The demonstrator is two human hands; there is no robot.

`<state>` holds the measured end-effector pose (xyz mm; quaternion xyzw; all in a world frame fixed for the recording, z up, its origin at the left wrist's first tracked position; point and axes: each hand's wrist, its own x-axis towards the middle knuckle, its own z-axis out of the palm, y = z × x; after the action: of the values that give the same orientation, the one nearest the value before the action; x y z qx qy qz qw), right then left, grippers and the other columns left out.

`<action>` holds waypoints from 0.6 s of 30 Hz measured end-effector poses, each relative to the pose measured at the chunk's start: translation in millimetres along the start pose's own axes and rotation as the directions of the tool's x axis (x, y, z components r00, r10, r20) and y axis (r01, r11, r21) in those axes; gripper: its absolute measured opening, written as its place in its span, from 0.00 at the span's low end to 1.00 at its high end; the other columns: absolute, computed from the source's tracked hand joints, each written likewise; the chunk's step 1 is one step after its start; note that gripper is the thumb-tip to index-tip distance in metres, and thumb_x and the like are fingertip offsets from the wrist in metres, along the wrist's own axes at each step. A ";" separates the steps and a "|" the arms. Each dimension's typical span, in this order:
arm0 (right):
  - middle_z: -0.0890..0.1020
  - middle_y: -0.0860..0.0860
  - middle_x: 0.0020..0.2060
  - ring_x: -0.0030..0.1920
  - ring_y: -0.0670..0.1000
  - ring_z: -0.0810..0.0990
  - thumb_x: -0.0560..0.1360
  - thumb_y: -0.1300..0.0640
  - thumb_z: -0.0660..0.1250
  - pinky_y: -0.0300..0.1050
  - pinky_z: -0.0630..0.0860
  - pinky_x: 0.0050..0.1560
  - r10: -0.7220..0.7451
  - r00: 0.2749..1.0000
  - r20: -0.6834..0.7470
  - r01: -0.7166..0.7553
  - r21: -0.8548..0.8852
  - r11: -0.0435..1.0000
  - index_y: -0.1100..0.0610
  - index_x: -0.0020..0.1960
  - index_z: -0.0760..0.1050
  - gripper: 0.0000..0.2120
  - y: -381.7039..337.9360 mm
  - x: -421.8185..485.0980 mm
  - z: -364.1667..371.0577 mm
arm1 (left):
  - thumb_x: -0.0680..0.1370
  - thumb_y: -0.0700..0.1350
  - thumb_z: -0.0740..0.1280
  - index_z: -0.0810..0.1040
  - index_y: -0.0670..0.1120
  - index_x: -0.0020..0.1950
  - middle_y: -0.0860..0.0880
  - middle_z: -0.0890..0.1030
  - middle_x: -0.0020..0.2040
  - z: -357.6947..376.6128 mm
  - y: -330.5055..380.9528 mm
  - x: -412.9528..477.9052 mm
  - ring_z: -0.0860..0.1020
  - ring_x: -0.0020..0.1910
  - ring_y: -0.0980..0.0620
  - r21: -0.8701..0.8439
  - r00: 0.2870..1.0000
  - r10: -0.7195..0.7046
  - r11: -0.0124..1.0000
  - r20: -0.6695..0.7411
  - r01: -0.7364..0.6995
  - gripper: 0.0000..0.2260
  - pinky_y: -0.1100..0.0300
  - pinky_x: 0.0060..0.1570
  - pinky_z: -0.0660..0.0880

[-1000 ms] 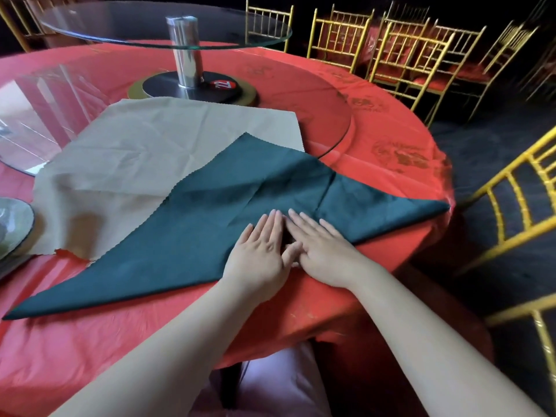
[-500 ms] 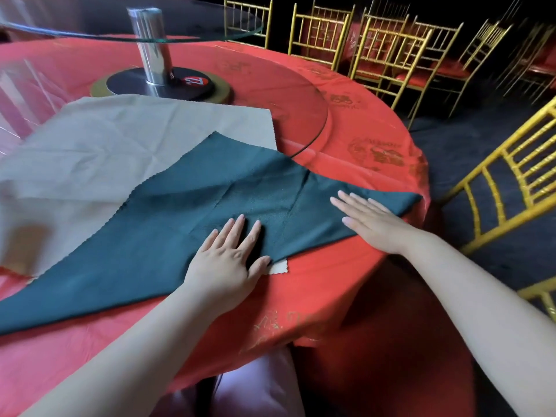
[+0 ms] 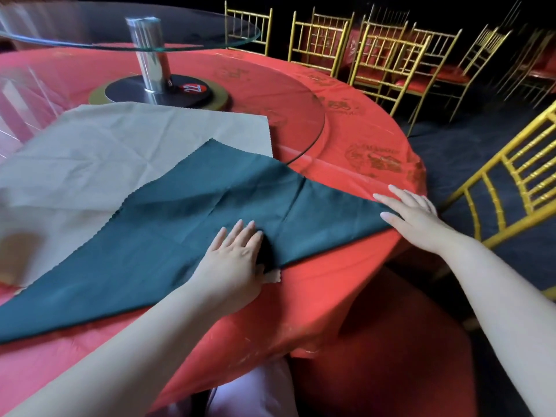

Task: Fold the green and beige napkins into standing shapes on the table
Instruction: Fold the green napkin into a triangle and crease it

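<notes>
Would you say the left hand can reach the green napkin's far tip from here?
Probably yes: the left hand lies flat on the green napkin, with only flat cloth before the tip.

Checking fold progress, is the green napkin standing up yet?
No, the green napkin lies flat as a triangle under the left hand and right hand.

Left hand (image 3: 237, 260): flat, palm down, fingers straight and close together, bare forearm entering from lower left. Right hand (image 3: 412, 213): flat, palm down, fingers extended and slightly spread, arm stretched out, well apart from the left.
</notes>
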<state>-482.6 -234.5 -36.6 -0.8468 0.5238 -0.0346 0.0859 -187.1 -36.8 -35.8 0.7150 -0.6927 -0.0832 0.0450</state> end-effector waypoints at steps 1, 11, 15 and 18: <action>0.57 0.46 0.74 0.74 0.51 0.50 0.77 0.47 0.60 0.48 0.44 0.72 -0.033 0.999 -0.039 0.035 0.070 0.997 0.38 0.68 0.64 0.20 -3.1 -5.3 -3.0 | 0.80 0.48 0.55 0.51 0.47 0.76 0.50 0.50 0.77 -1.6 7.8 4.8 0.45 0.76 0.52 -0.025 0.995 0.086 0.996 -0.052 -0.087 0.26 0.57 0.73 0.41; 0.80 0.49 0.51 0.58 0.54 0.75 0.66 0.63 0.73 0.50 0.51 0.71 -0.381 0.907 -0.181 0.317 -0.303 0.899 0.51 0.48 0.83 0.12 -9.0 -8.4 -10.1 | 0.75 0.55 0.62 0.77 0.47 0.55 0.49 0.79 0.54 14.5 94.4 59.6 0.74 0.55 0.46 -0.125 0.963 0.207 0.965 -0.170 -0.229 0.15 0.55 0.49 0.71; 0.82 0.49 0.43 0.51 0.56 0.78 0.64 0.67 0.73 0.56 0.54 0.70 -0.391 0.910 -0.139 0.313 -0.387 0.867 0.53 0.45 0.84 0.14 -1.0 -3.1 -16.5 | 0.72 0.56 0.65 0.76 0.46 0.48 0.46 0.79 0.50 5.4 106.4 66.4 0.75 0.53 0.43 -0.135 0.971 0.112 0.981 -0.210 -0.142 0.14 0.56 0.41 0.65; 0.82 0.47 0.42 0.53 0.55 0.77 0.66 0.63 0.72 0.55 0.50 0.71 -0.364 0.920 -0.144 0.283 -0.399 0.872 0.53 0.42 0.84 0.08 -3.1 -5.0 -34.1 | 0.73 0.54 0.66 0.76 0.45 0.50 0.45 0.79 0.52 0.9 110.5 71.8 0.76 0.53 0.42 -0.090 0.972 0.105 0.988 -0.211 -0.126 0.13 0.56 0.41 0.64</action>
<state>-487.1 -232.5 -2.4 -0.9147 0.3770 -0.0405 -0.1397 -294.0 -112.5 -21.0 0.6749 -0.7197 -0.0417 0.1576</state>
